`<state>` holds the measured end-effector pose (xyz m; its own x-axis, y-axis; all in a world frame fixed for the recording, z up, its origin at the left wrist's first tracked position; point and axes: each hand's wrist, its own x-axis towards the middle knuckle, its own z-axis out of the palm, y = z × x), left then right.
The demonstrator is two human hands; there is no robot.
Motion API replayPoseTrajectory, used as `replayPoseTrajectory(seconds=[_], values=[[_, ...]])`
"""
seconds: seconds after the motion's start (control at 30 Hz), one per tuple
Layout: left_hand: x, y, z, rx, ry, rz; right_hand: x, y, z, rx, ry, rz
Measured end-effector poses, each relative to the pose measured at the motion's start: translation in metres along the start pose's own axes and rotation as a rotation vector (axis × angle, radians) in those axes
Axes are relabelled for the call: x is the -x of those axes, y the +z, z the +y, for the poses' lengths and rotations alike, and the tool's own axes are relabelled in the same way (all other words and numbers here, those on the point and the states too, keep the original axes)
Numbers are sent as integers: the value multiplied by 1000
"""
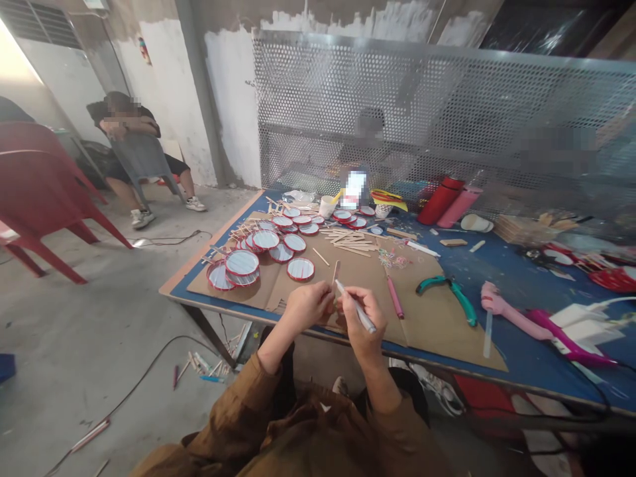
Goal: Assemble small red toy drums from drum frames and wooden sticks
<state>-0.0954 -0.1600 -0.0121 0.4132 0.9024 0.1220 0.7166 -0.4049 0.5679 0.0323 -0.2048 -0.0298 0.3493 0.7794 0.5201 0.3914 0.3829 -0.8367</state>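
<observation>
While the person is leaning over the table edge, the right hand [360,319] is gripping a white marker [356,305], its fingers [350,310] closed firmly around the barrel. The left hand [308,306] is holding a thin wooden craft stick [336,271] upright in a tight pinch, with the marker's tip just beside it; the fingertips partly hide the stick's lower end. Both hands are hovering over brown cardboard sheets [348,285] lying on a blue work surface [517,278].

Round red-rimmed discs [301,269] are lying in clusters just left of and beyond the hands, and a heap of loose craft sticks [348,242] is sitting among them. A pink-handled tool [395,297] is lying just right of the right hand, with green-handled pliers [447,295] and a pink glue gun [497,305] farther along. A red flask [440,201] and a pink flask [460,207] are standing near a perforated metal screen [397,99] at the far edge. Well off to the left, a co-worker [134,126] is sitting on a chair beside red plastic chairs [34,192].
</observation>
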Motion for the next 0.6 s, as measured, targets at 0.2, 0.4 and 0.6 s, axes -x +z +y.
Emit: replayPoseTrajectory(seconds=[0.2, 0.4, 0.6], values=[[0, 1, -1, 11, 4, 11, 0, -1, -4, 18, -10, -12], [-1, 1, -1, -1, 11, 9, 0, 0, -2, 17, 6, -17], [-1, 2, -1, -31, -6, 0, 1, 0, 0, -7, 40, 58]])
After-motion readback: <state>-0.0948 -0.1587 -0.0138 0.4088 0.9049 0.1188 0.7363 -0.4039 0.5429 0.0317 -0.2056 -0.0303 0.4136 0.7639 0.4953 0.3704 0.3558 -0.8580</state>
